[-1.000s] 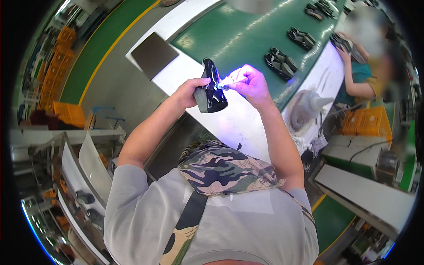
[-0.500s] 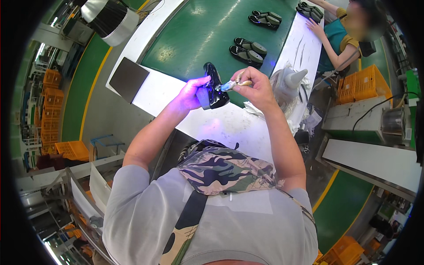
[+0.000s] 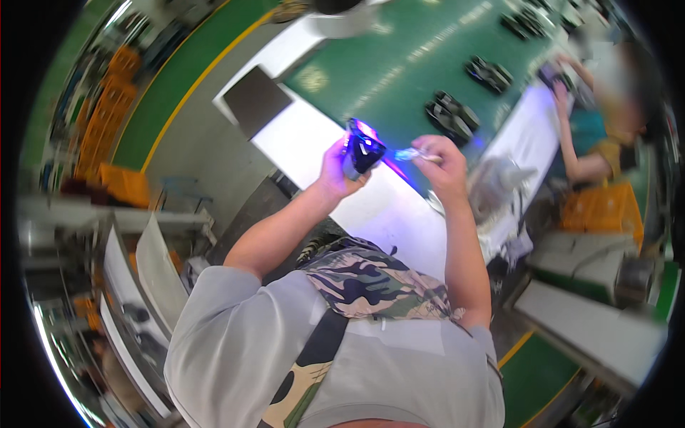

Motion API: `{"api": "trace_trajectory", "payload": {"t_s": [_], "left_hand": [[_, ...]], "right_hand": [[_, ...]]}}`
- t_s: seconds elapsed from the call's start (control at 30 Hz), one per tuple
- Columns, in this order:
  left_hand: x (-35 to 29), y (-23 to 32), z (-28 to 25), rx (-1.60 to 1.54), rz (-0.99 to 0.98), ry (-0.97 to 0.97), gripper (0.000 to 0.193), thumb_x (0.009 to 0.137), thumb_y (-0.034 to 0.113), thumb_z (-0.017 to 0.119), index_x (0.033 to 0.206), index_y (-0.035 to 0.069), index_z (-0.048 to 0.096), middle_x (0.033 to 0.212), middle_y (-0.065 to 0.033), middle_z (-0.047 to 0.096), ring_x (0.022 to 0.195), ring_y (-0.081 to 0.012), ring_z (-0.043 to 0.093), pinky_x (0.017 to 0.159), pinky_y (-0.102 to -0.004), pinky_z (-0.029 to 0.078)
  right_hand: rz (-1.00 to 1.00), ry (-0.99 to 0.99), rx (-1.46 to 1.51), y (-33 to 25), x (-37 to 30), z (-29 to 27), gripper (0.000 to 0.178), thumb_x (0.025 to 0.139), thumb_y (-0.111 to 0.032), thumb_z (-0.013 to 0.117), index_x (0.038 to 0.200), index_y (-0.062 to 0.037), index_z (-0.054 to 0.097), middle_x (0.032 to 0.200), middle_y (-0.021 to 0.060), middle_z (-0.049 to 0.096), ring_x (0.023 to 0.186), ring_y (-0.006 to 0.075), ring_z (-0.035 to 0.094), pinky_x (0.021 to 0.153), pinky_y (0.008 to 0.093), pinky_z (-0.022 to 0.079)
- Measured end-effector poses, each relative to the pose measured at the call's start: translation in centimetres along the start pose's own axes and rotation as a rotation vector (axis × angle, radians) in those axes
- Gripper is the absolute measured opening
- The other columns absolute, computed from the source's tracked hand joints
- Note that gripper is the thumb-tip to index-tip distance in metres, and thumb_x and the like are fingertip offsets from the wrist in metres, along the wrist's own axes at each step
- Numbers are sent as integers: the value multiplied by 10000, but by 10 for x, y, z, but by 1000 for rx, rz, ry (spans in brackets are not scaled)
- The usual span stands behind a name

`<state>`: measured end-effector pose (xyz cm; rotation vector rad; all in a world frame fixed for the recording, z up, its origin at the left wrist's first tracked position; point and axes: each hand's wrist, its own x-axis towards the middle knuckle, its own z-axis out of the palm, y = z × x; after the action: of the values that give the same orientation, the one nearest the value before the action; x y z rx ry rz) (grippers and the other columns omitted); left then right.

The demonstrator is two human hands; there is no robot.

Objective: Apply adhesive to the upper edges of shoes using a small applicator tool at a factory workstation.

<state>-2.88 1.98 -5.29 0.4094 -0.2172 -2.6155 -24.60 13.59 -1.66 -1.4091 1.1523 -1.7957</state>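
Note:
My left hand (image 3: 334, 170) is wrapped round a glossy black shoe (image 3: 364, 148) held up above the white table ledge. Violet-blue light glows on the shoe and the fingers. To its right, my right hand (image 3: 444, 167) pinches a small pale tool wrapped in whitish material (image 3: 416, 154). Its lit bluish tip points at the shoe, with a small gap between them. Exactly what the tool is cannot be made out, as the picture is blurred.
Pairs of black shoes (image 3: 453, 118) lie on the green belt (image 3: 385, 68). A translucent bottle (image 3: 499, 182) stands right of my right hand. A dark square plate (image 3: 257, 101) rests on the ledge (image 3: 303, 132). Beyond, at right, a co-worker's hands (image 3: 560, 82) hold a dark item.
The view has swung, so the scene sits differently. My left hand has turned the shoe, and the tool in my right hand has come away from it. The co-worker's hands now hold a dark item.

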Motion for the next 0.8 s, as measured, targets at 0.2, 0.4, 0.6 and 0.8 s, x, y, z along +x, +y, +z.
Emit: {"api": "trace_trajectory", "payload": {"t_s": [0.2,0.4,0.6,0.8], "left_hand": [[-92,60,19,-53,306,4,416,861,314,690,1179,59,611,1100,-126,684,977,-271,689,904,-428,569],[-253,181,9,300,563,101,430,817,174,727,1172,-11,570,1040,-134,678,967,-274,683,905,-429,556],[-466,321,44,830,988,814,504,717,173,829,1129,9,589,1029,-85,668,908,-209,678,862,-385,557],[-680,395,22,1263,873,1674,394,676,307,847,905,14,716,911,-85,689,761,-183,658,705,-358,552]], "right_hand": [[201,142,183,38,1,59,208,779,87,679,840,-49,534,964,133,621,968,260,619,867,394,521],[346,-54,277,96,-4,157,264,786,108,681,793,-69,486,896,103,576,877,225,602,709,327,537],[509,-276,337,100,1,250,206,792,56,699,809,-34,514,886,149,634,726,182,597,670,315,504],[527,-263,285,90,-5,290,176,815,36,695,839,-9,526,871,171,646,773,216,644,709,336,525]]}}
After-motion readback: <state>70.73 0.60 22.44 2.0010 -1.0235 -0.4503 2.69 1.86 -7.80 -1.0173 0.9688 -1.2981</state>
